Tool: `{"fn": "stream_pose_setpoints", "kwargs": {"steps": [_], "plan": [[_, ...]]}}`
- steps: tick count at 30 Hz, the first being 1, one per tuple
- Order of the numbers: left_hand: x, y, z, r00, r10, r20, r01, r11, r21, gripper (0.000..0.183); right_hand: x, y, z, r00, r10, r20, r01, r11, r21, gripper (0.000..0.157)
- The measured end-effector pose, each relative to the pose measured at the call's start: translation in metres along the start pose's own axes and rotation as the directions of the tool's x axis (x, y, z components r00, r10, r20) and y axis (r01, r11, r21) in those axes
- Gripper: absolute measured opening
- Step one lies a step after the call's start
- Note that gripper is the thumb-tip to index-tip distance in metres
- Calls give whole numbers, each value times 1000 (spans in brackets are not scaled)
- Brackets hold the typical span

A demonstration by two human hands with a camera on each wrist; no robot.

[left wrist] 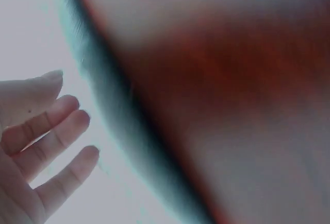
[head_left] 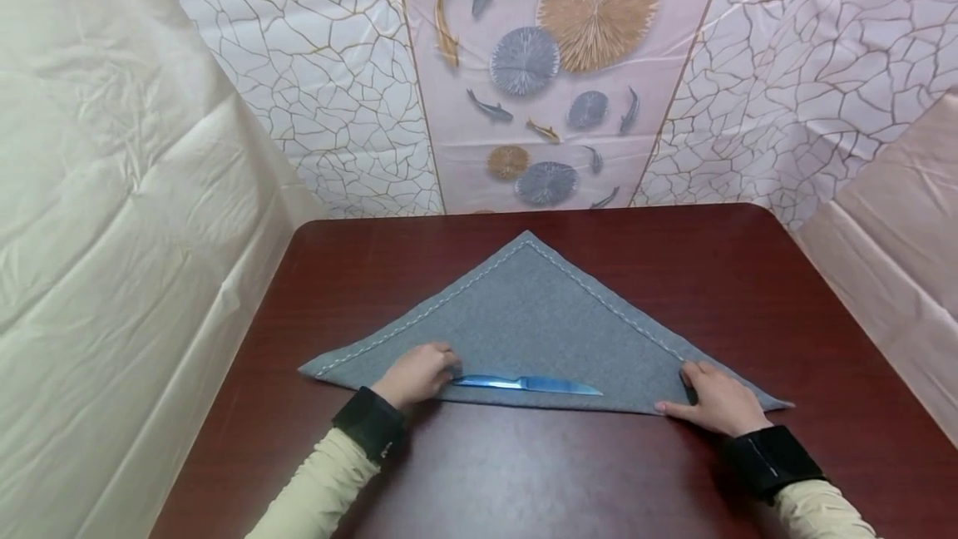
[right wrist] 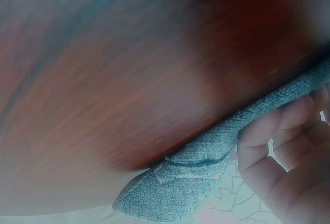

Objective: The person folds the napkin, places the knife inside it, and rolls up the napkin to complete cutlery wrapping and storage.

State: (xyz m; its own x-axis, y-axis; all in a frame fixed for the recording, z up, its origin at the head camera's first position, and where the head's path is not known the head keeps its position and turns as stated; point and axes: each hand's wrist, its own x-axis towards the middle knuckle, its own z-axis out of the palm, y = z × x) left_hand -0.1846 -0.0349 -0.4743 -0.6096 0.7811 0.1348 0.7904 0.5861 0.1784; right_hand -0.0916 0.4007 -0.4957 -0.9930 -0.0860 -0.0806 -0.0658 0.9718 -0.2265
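Observation:
A shiny blue-tinted knife [head_left: 527, 384] lies flat along the front folded edge of a grey cloth [head_left: 539, 314], its pointed end to the right. The cloth forms a triangle with white stitching near its two back edges. My left hand [head_left: 421, 373] is over the cloth at the knife's left end. In the left wrist view, the fingers of that hand [left wrist: 38, 147] are bent loosely and apart, with no knife visible between them. My right hand [head_left: 714, 400] rests on the cloth near its right corner, thumb by the front edge. The right wrist view shows its fingers [right wrist: 260, 128] against the cloth.
The cloth lies on a dark red-brown table [head_left: 524, 472] with rounded back corners. A patterned curtain [head_left: 337, 90] hangs behind it. Pale draped sheets [head_left: 112, 215] stand at both sides. Black bands [head_left: 370, 422] circle both wrists.

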Motion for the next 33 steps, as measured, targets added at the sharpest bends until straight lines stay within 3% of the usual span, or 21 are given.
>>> {"fn": "stream_pose_setpoints", "kwargs": {"steps": [3, 7, 14, 20, 23, 28, 30, 33], "plan": [[-16, -15, -10, 992, -86, -91, 88, 996, 18, 16, 0, 0, -1, 1000, -5, 7, 5, 1000, 0, 63], [-41, -34, -21, 961, -234, -149, 234, 972, -17, 16, -1, 2, -2, 1000, 2, 3, -2, 1000, -10, 64], [-77, -61, -27, 870, -479, -113, 480, 877, -26, 19, 0, 4, -1, 1000, -7, -8, 7, 1000, -7, 65], [-102, -79, -25, 803, -592, -68, 594, 805, 2, 19, 2, 3, 1, 1000, -21, -14, 21, 1000, -2, 63], [-112, -83, -26, 744, -667, -23, 668, 744, 21, 26, 2, 3, 1, 1000, -19, -16, 19, 1000, -6, 64], [-125, -88, -28, 583, -809, 71, 810, 586, 13, 57, 2, 2, 1, 1000, -17, -16, 17, 1000, -9, 64], [-128, -90, -29, 528, -843, 103, 848, 530, -16, 62, 2, 2, 1, 1000, -17, -18, 17, 1000, -11, 64], [-128, -92, -31, 490, -862, 131, 871, 487, -60, 62, 2, 1, 1, 1000, -14, -16, 14, 1000, -12, 64]]}}
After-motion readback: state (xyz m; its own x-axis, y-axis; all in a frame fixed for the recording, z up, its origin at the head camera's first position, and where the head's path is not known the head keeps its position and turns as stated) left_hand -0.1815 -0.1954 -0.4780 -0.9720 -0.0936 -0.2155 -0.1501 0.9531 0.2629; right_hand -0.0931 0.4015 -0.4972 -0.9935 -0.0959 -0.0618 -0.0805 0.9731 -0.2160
